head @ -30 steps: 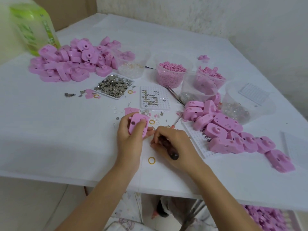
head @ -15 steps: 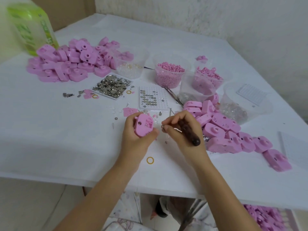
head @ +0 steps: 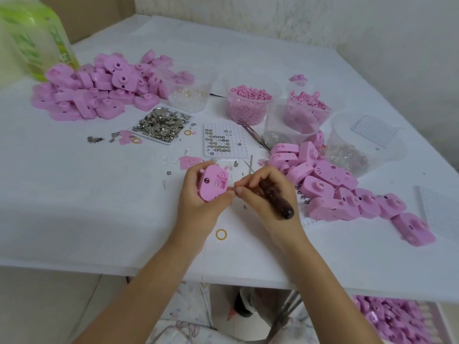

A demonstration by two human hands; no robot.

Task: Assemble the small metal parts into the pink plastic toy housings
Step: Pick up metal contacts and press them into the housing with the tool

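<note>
Left hand (head: pixel 198 207) clasps a pink plastic toy housing (head: pixel 211 186). Right hand (head: pixel 263 204) grips a dark-handled tool (head: pixel 279 201), fingertips (head: pixel 240 191) pinched together beside the housing.

Five clear plastic tubs (head: pixel 248 105) on the desk (head: pixel 99 207), two heaps of pink plastic housings (head: pixel 94 90), three loose yellow rubber rings (head: pixel 221 234), one green bottle (head: pixel 37 36).

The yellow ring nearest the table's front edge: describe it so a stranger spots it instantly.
Start at the near edge of the white table. Between the left wrist and right wrist lies a small yellow ring, alone. Other yellow rings sit farther back, by the metal-parts tray.
</note>
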